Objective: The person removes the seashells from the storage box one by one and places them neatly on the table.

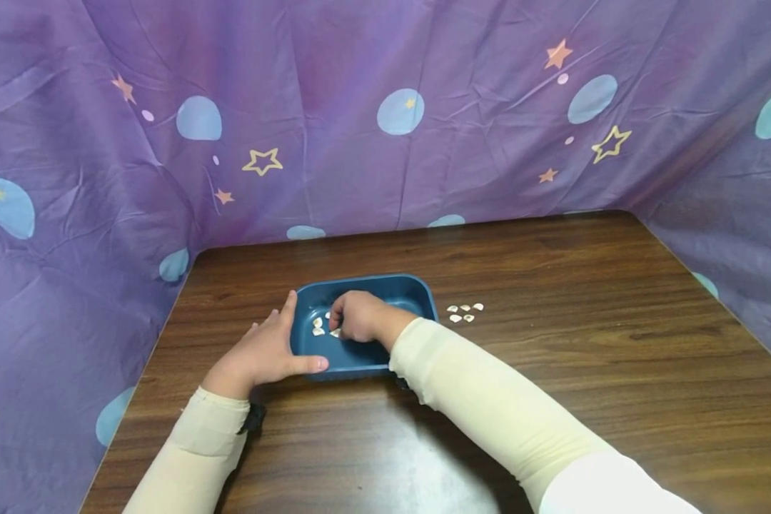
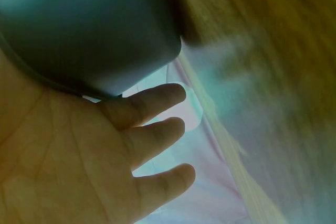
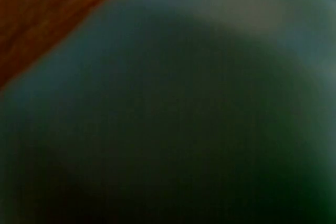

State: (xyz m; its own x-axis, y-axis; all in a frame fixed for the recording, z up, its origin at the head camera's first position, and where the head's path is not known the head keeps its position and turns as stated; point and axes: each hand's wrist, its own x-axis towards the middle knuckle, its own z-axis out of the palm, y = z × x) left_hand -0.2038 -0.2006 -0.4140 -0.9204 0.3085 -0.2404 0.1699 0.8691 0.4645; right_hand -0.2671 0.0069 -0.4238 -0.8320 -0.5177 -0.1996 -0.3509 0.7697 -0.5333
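A blue tray [image 1: 360,365] stands on the table with several small white pieces [image 1: 318,331] in its left part. My left hand [image 1: 260,353] spans the tray's left end, thumb on the near rim and a finger at the far left corner. In the left wrist view, three fingers of the left hand [image 2: 79,156] stretch out below the dark tray wall [image 2: 105,35]. Inside the tray, my right hand [image 1: 363,318] has curled fingers that pinch a white piece [image 1: 335,333] low over the floor. The right wrist view is dark and blurred, with no fingers discernible.
Several more white pieces [image 1: 465,313] lie in two short rows on the brown wooden table [image 1: 585,321], just right of the tray. A purple curtain [image 1: 334,143] with stars and blue spots hangs behind the table and along both sides.
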